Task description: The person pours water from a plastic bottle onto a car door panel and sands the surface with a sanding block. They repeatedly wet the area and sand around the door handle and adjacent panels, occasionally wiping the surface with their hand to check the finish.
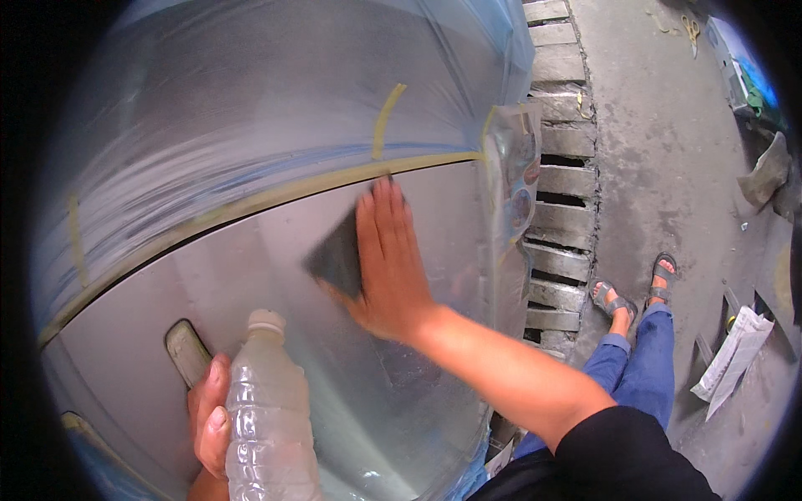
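Observation:
My right hand point(391, 267) lies nearly flat on a dark grey sheet of sandpaper point(334, 253), fingers together and thumb along its lower edge. The sheet rests against a smooth, wet-looking silvery-grey vehicle panel point(276, 234), just below a band of yellow masking tape point(280, 192). Lower left, my left hand point(212, 413) is closed round a ribbed clear plastic bottle point(269, 409) with a pale top. The bottle is tilted slightly, and its base runs out of view. Behind that hand, a rounded slot point(189, 352) shows in the panel. Part of the left palm is hidden by the bottle.
Clear plastic film point(276, 92) covers the body above the tape, and more taped film point(514, 171) hangs at the panel's right end. A slatted drain cover point(561, 179) runs along the floor. Scissors point(692, 33) and folded newspaper point(733, 359) lie farther right.

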{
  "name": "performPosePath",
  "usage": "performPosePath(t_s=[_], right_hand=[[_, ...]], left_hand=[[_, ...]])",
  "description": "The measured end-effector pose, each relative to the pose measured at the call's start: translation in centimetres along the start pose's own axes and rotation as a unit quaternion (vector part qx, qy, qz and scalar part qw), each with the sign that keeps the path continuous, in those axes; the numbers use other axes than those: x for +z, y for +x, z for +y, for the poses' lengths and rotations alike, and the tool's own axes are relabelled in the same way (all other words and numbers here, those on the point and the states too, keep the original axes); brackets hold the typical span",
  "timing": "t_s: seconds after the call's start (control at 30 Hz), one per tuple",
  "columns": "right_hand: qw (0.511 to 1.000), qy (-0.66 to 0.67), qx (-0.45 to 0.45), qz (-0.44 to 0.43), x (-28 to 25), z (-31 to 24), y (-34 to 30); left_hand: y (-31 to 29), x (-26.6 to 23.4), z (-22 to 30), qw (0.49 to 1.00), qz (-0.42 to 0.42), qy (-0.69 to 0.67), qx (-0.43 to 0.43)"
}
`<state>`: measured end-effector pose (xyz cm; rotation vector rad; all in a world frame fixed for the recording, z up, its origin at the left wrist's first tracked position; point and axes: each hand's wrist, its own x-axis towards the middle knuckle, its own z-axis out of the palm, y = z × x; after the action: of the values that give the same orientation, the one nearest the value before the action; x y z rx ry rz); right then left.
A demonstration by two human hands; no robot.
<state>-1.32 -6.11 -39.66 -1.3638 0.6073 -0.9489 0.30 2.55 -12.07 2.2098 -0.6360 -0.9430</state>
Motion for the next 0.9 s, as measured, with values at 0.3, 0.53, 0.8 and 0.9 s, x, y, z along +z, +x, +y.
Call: performPosePath(t_s=[0.3, 0.53, 0.8, 0.9], right_hand=[[0.998, 0.005, -0.009, -0.061, -0.2, -0.3, -3.4], [0.996, -0.007, -0.048, -0.075, 1.2, -0.6, -6.6], [0.996, 0.021, -0.065, -0.057, -0.9, -0.7, 0.5], [0.991, -0.011, -0.097, -0.086, 0.7, -0.6, -6.9]], left_hand=[[-0.4, 1.0, 1.4, 0.994, 0.027, -0.07, -0.079], [-0.1, 0.1, 0.0, 0.998, 0.032, -0.035, -0.038], [0.2, 0.1, 0.1, 0.998, 0.034, -0.026, -0.035], [0.1, 0.3, 0.5, 0.998, 0.035, -0.021, -0.04]])
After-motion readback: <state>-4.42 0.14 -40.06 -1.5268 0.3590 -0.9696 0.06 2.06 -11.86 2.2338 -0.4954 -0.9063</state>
